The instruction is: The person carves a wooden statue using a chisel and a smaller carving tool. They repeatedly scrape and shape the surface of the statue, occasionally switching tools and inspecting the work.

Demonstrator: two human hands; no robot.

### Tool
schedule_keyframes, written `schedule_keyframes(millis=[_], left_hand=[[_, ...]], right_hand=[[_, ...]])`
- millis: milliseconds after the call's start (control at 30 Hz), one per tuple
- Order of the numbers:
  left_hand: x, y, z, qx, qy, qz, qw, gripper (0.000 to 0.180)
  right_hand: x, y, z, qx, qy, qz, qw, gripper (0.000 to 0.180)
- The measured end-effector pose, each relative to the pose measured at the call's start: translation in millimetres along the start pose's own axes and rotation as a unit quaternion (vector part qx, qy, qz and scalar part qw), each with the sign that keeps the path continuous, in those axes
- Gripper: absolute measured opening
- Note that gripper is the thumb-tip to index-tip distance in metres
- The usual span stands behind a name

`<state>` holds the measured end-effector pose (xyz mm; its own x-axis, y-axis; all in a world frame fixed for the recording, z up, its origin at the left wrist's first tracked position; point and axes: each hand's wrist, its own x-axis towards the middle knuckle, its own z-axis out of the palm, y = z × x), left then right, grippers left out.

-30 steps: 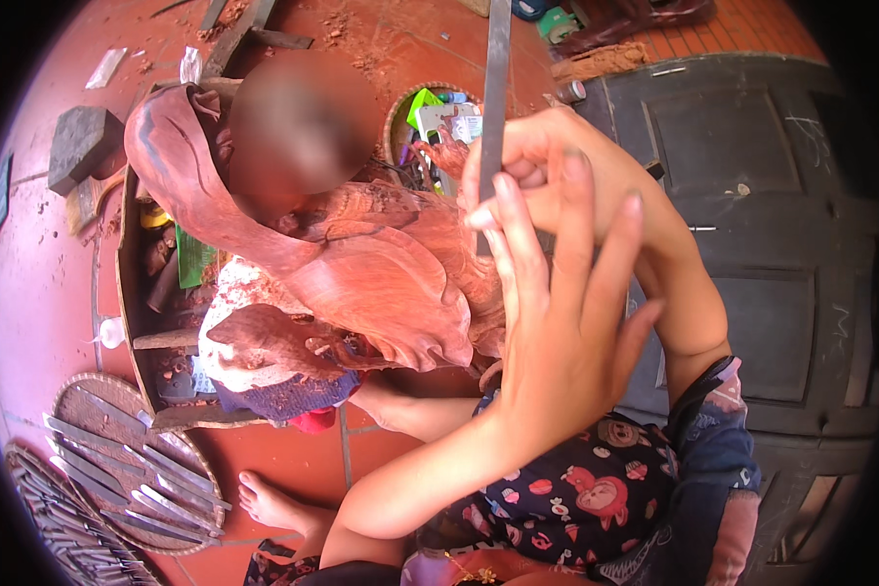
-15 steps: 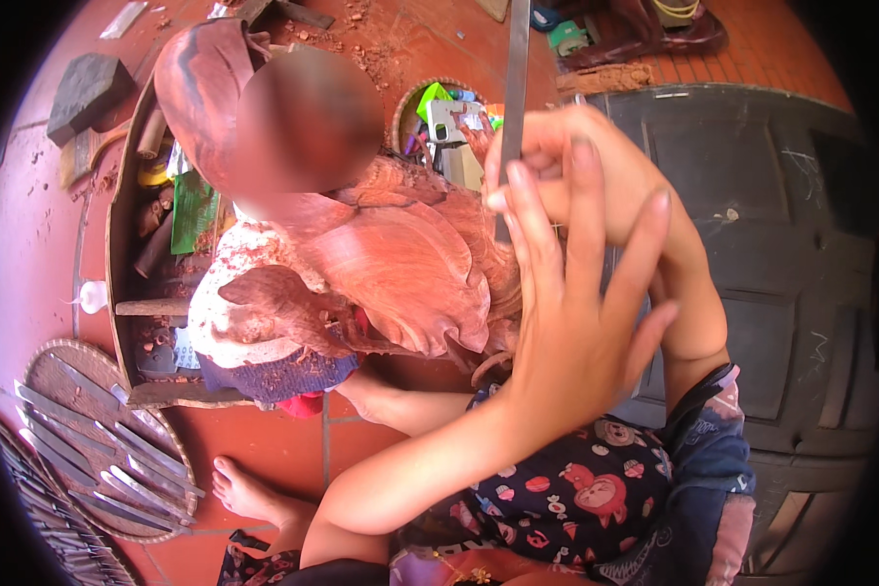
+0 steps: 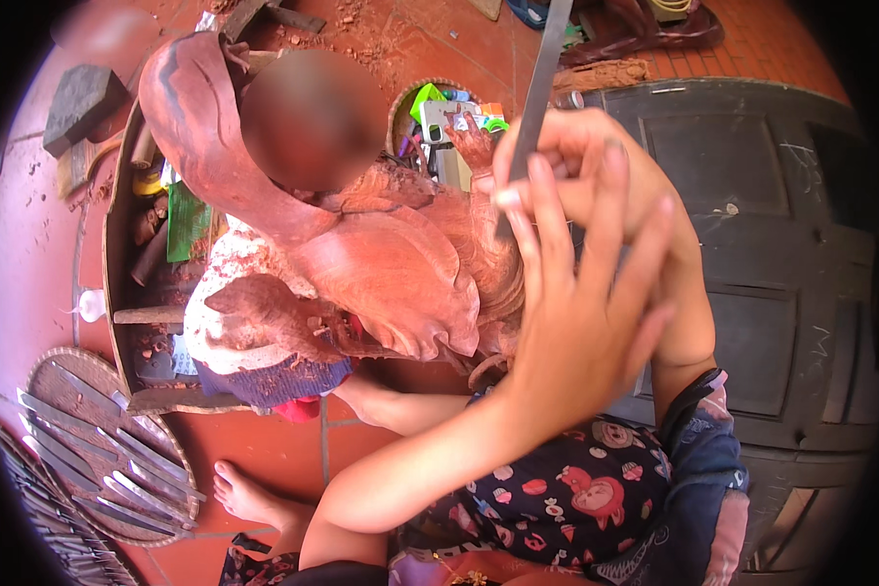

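Observation:
A reddish wooden carving with drapery-like folds and a small carved hand lies before me. My right hand is closed round a long flat metal carving chisel, which slants down to the carving near the carved arm. In front of it, my left hand has its fingers stretched and spread, back toward me. Its fingertips are beside the chisel's lower end; whether they press on it I cannot tell. The chisel's tip is partly hidden by my fingers. A blurred patch covers the carving's upper part.
The carving rests on a cloth-covered support by a wooden tray of odds and ends. Several chisels lie on a round woven tray, with more tools beside it. A dark panelled door lies at right.
The chisel's upper end has tilted to the right, and both hands have shifted slightly with it. The carving shows a little to the left and turned slightly.

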<state>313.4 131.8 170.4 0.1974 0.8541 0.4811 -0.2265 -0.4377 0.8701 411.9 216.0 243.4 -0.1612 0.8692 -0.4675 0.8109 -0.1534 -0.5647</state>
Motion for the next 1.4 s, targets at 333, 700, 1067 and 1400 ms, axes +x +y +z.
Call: schedule_keyframes(millis=[333, 700, 1067, 1400], left_hand=[[-23, 12, -11, -0.280, -0.064, 0.053, 0.956, 0.044], [-10, 18, -70, -0.265, -0.289, -0.178, 0.902, 0.020], [24, 141, -151, -0.217, -0.092, 0.014, 0.972, 0.035], [0, 115, -119, 0.213, 0.133, -0.142, 0.958, 0.036]], right_hand=[[-35, 16, -23, 0.216, 0.073, -0.098, 0.969, 0.011], [-31, 76, -46, 0.354, 0.061, -0.190, 0.913, 0.020], [-36, 102, -69, 0.359, 0.045, -0.247, 0.899, 0.025], [-42, 139, -57, 0.390, 0.030, -0.255, 0.884, 0.028]])
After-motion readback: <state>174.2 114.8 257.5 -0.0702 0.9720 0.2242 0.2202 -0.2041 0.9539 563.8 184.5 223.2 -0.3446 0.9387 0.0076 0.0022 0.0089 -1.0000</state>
